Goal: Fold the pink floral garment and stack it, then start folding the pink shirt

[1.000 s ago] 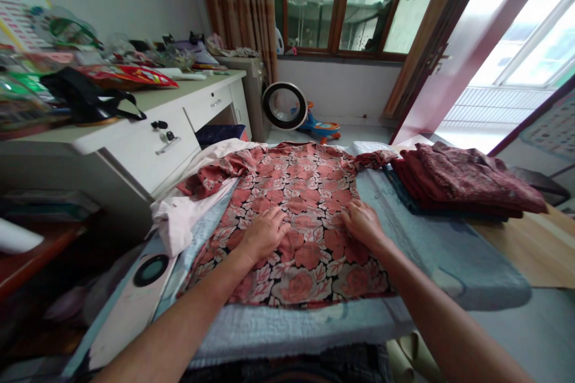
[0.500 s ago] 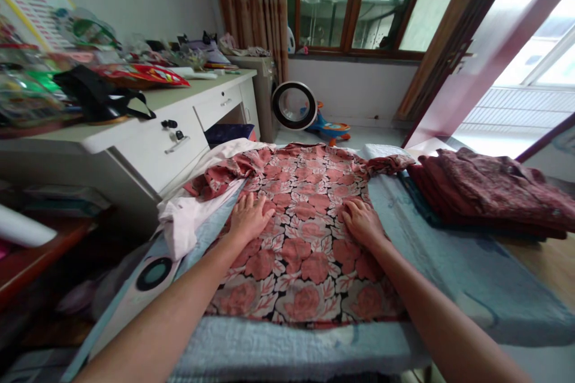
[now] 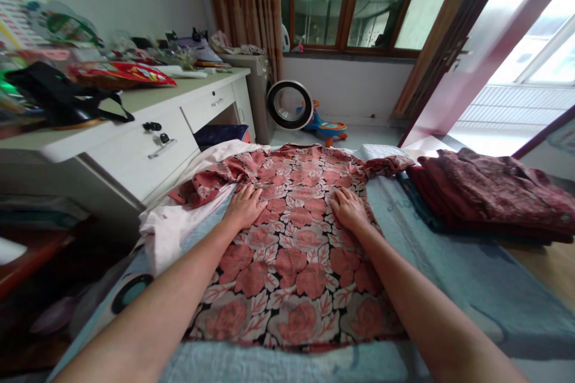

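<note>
A red-and-grey floral shirt [image 3: 300, 251] lies spread out in front of me, its collar at the far end and its hem towards me. Its sleeves stretch out to both sides; the left one is loosely bunched over a white garment [image 3: 166, 224]. My left hand [image 3: 245, 206] rests flat on the shirt's left side, fingers pointing away from me. On the right side my right hand [image 3: 349, 207] lies on the fabric with its fingers spread. Both palms press down, and neither hand grips the cloth.
A light blue cloth [image 3: 431, 263] covers the surface under the shirt. On the right sits a stack of folded dark red clothes [image 3: 494, 191]. A white desk [image 3: 144, 149] crowded with items runs along the left. A round fan-like ring [image 3: 290, 105] and a blue toy car [image 3: 326, 125] stand beyond.
Both hands have shifted slightly up the shirt, and the right hand has moved a little inwards. The whole view has turned and moved slightly closer to the shirt.
</note>
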The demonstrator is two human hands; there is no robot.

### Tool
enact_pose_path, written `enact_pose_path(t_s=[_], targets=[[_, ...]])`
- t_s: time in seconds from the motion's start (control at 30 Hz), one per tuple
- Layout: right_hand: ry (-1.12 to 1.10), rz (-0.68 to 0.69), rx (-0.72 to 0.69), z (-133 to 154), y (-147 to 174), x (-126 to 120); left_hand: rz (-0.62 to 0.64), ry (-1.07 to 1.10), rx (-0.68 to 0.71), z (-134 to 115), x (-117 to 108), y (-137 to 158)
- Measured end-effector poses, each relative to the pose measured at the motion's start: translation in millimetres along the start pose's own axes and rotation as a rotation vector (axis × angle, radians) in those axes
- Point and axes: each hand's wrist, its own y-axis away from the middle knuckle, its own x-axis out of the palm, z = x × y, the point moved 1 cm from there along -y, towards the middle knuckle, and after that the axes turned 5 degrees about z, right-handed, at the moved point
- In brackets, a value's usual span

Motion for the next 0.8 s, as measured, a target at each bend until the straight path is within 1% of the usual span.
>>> enact_pose_path(t_s=[0.1,0.2,0.27,0.33,0.4,0.43,0.5,0.57,0.63,0.7,0.77,0.8], targets=[[0.053,-0.039,0.004,-22.9,4.3,2.0,0.064,0.009,-0.093,2.3,1.4,2.2],[0.077,-0.048,0.057,-41.4,7.1,-1.7,0.082,0.011,-0.148,-0.2,-4.4,1.2],[0.081,-0.05,0.126,-45.4,8.0,-4.9,0.047,0.015,-0.178,-5.5,-11.7,-1.3],[0.077,-0.073,0.195,-40.1,9.3,-7.2,-0.061,0.019,-0.189,-12.8,-19.1,-4.7],[0.052,-0.109,0.193,-26.1,12.2,-7.7,-0.174,0.034,-0.134,-20.1,-22.2,-8.4],[0.031,-0.122,0.15,-17.1,14.4,-7.2,-0.2,0.047,-0.085,-22.9,-21.3,-10.1],[-0.02,-0.104,0.003,-0.1,20.0,-5.6,-0.194,0.074,0.01,-25.5,-15.6,-12.7],[-0.049,-0.055,-0.094,9.6,26.0,-5.0,-0.168,0.08,0.05,-24.4,-9.3,-13.6],[-0.048,-0.025,-0.086,9.1,31.1,-7.3,-0.176,0.064,0.04,-23.8,-7.4,-12.2],[-0.039,-0.019,-0.028,2.4,35.6,-12.2,-0.216,0.046,0.017,-30.0,-11.3,-6.9],[-0.049,-0.023,0.005,-2.8,41.8,-16.8,-0.25,0.045,0.036,-47.8,-17.8,4.2],[-0.064,-0.033,0.003,-2.9,46.2,-18.2,-0.239,0.056,0.081,-61.2,-20.2,12.2]])
